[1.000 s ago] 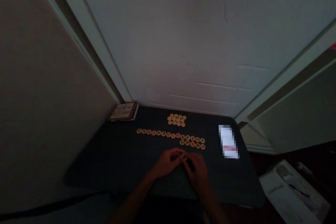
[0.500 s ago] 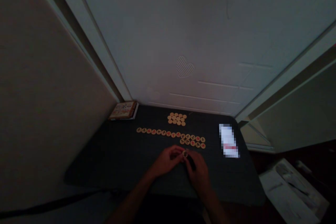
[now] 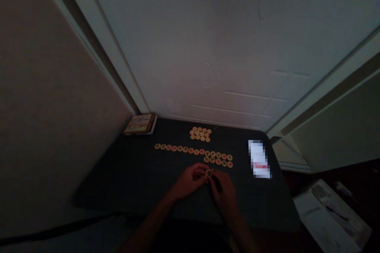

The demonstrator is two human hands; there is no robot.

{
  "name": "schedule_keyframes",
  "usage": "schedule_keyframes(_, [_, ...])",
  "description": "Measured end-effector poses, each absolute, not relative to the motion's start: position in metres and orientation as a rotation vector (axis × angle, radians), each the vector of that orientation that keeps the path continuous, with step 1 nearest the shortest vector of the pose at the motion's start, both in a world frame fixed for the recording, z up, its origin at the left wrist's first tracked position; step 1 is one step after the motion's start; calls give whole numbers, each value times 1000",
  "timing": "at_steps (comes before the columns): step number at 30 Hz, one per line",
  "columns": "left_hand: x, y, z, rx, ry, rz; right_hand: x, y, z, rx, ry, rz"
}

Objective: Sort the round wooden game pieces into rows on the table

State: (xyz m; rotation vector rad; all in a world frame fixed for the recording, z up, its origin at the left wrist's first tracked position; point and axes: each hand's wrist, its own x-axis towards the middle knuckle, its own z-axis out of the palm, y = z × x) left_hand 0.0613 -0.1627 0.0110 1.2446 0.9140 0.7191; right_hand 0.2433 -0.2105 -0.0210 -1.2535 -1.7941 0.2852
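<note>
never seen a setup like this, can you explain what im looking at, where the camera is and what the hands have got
There is no machine here: these are a person's own bare left hand and right hand. The camera is worn on the person's head and looks forward and down, so the forearms come in from the bottom.

The fingers of both hands meet around a small disc with a dark mark, above a dark table. Beyond them lie a long row of marked discs and a shorter row below its right end. Farther back is a block of plain discs. What look like books sit at the far left, and a blurred-out white item at the right.
</note>
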Motion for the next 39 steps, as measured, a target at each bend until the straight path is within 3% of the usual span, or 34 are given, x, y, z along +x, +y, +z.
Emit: schedule_keyframes(39, [61, -162, 12, 1246, 944, 680, 242, -212, -19, -1204, -1873, 223])
